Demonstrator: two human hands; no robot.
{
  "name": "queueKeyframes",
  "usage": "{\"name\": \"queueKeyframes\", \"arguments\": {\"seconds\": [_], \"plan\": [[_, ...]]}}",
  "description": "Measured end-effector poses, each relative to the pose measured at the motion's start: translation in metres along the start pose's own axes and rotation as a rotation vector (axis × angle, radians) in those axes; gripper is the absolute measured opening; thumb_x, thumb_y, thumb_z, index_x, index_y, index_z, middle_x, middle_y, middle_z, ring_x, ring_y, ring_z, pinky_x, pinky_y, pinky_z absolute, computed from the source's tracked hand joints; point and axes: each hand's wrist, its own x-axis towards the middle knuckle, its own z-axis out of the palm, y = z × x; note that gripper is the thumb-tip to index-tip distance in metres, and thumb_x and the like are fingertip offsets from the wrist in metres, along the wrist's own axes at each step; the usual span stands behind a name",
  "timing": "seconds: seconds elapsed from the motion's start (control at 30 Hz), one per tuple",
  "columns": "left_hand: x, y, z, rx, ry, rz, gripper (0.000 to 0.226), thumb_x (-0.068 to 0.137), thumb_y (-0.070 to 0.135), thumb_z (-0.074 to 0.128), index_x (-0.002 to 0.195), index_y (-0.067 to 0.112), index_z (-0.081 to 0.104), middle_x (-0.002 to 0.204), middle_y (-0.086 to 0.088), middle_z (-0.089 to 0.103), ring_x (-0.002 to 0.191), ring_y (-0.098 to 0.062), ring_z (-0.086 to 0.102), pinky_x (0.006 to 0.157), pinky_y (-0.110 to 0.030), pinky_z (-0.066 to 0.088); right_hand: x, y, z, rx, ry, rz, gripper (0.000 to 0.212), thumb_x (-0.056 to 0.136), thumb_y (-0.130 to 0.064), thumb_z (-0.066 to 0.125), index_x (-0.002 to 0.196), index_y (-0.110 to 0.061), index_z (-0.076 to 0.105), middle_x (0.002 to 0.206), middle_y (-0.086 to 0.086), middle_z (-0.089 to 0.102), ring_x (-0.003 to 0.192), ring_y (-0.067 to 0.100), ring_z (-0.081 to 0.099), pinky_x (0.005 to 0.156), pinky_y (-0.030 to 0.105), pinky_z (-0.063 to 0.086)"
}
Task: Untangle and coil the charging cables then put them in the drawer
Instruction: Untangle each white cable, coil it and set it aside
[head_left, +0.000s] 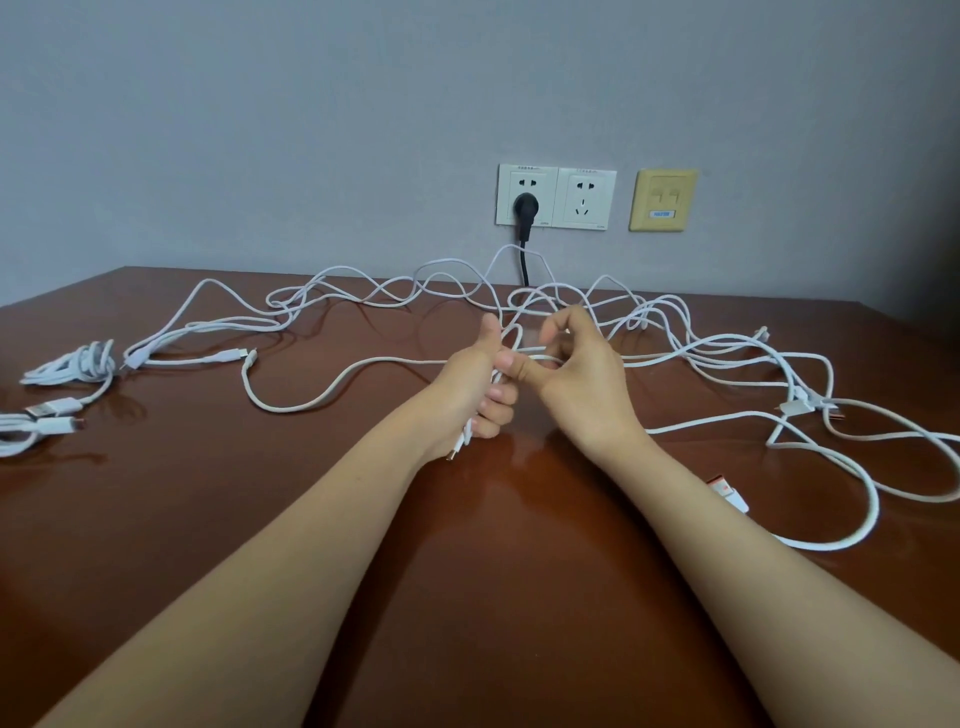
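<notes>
Forearms reach forward over the brown table (467, 597). White charging cables (405, 360) sprawl tangled across it, and one coiled bundle (72, 364) lies far left. Left hand (480, 387), thumb raised, grips one cable's end in its fist; right hand (576, 374) pinches a loop of it.

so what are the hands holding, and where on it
A thin white charging cable: left hand grips it near its plug end, right hand pinches a loop further along.

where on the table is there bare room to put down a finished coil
The table is bare along the near edge, left of the left hand and nearer than the coiled bundle. A smaller patch lies between the forearms. Crowded: loose cables cover the back strip and the right side.
</notes>
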Motion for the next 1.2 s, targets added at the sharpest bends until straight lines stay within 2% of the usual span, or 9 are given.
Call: {"name": "queueKeyframes", "arguments": {"seconds": [0.23,0.33,0.4,0.63,0.73,0.87,0.97,1.07,1.2], "plan": [[-0.004,0.0,-0.007,0.086,-0.171,0.036,0.051,0.092,0.061,0.021,0.072,0.017,0.037,0.042,0.008,0.022,0.03,-0.001,0.014,0.032,-0.009,0.009,0.002,0.002,-0.004,0.183,-0.035,0.013,0.022,0.088,-0.01,0.061,0.077,-0.02,0.045,0.06,-0.001,0.059,0.053,0.002,0.052,0.058,0.019,0.038],[-0.005,0.0,-0.011,0.133,-0.229,0.037,0.046,0.094,0.056,0.024,0.075,0.016,0.038,0.044,0.009,0.022,0.032,0.0,0.014,0.031,-0.011,0.01,0.003,0.001,-0.007,0.273,-0.029,0.026,0.022,0.087,-0.008,0.063,0.078,-0.018,0.045,0.059,0.005,0.06,0.042,0.0,0.048,0.049,0.012,0.033],[-0.005,0.001,-0.013,0.161,-0.245,0.056,0.045,0.095,0.052,0.024,0.077,0.015,0.041,0.044,0.01,0.023,0.032,0.0,0.016,0.031,-0.012,0.011,0.004,0.002,-0.007,0.269,-0.004,0.034,0.025,0.083,-0.011,0.068,0.076,-0.019,0.046,0.054,-0.002,0.061,0.042,0.002,0.042,0.048,0.014,0.032],[-0.009,-0.002,-0.012,0.309,-0.219,0.141,0.028,0.099,0.032,0.036,0.08,0.014,0.045,0.043,0.01,0.029,0.032,-0.003,0.029,0.039,-0.017,0.043,0.005,0.001,-0.012,0.177,0.055,0.051,0.027,0.074,-0.014,0.076,0.068,-0.023,0.051,0.053,0.0,0.054,0.047,0.003,0.041,0.051,0.015,0.033],[-0.007,-0.004,-0.012,0.404,-0.173,0.151,0.028,0.101,0.028,0.036,0.077,0.014,0.041,0.047,0.007,0.03,0.03,-0.004,0.026,0.035,-0.013,0.033,0.002,0.001,-0.01,0.048,0.04,-0.013,0.026,0.08,-0.01,0.069,0.069,-0.025,0.051,0.061,0.007,0.062,0.051,0.006,0.047,0.054,0.016,0.036],[-0.003,-0.004,-0.014,0.494,-0.066,0.174,0.03,0.101,0.027,0.035,0.076,0.014,0.041,0.055,0.0,0.029,0.028,-0.004,0.022,0.033,-0.01,0.022,0.002,0.0,-0.01,0.03,0.023,-0.072,0.034,0.084,0.003,0.054,0.073,-0.029,0.051,0.062,-0.003,0.061,0.064,0.014,0.059,0.062,0.019,0.041],[-0.002,-0.005,-0.009,0.556,-0.078,0.192,0.029,0.101,0.028,0.034,0.077,0.014,0.041,0.056,-0.001,0.03,0.029,-0.002,0.02,0.033,-0.009,0.018,0.004,0.001,-0.012,0.068,0.057,-0.095,0.035,0.084,0.004,0.057,0.072,-0.028,0.052,0.058,-0.008,0.058,0.058,0.003,0.056,0.064,0.017,0.043],[-0.004,-0.005,-0.004,0.591,-0.115,0.209,0.028,0.101,0.028,0.034,0.078,0.015,0.042,0.057,-0.001,0.031,0.028,-0.002,0.019,0.033,-0.008,0.017,0.006,0.003,-0.014,0.098,0.099,-0.086,0.035,0.083,0.003,0.059,0.07,-0.029,0.052,0.057,-0.009,0.058,0.059,0.007,0.058,0.069,0.029,0.048],[-0.006,-0.006,0.0,0.649,-0.144,0.252,0.029,0.102,0.027,0.033,0.076,0.017,0.044,0.057,0.0,0.031,0.028,-0.001,0.02,0.033,-0.009,0.017,0.007,0.003,-0.014,0.085,0.149,-0.073,0.032,0.083,-0.001,0.061,0.071,-0.029,0.052,0.061,-0.01,0.058,0.059,0.002,0.057,0.066,0.025,0.046]]}}
